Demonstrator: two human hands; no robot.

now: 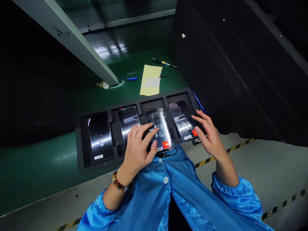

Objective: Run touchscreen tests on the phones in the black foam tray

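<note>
A black compartmented tray (80, 157) holds several smartphones side by side. My left hand (139, 146) is open over the lit smartphone (166, 128) right of the middle, its index and middle fingertips at the screen. At the right end is another lit smartphone (181, 120), with text and a red patch on its screen. My right hand (210, 134) lies beside it, fingers apart, the thumb close to the red patch and the fingertips by its right edge. Partly behind my left hand is a dark-screened smartphone (128, 117); a further dark smartphone (99, 138) occupies the left end.
Beyond the tray, the green table carries a yellow paper (150, 77), a black pen (166, 63), a blue pen cap (132, 79) and a black cable (175, 78). A blue pen (198, 101) lies beside the tray's right end. A grey post (79, 41) rises at the left; a black curtain (240, 70) hangs right.
</note>
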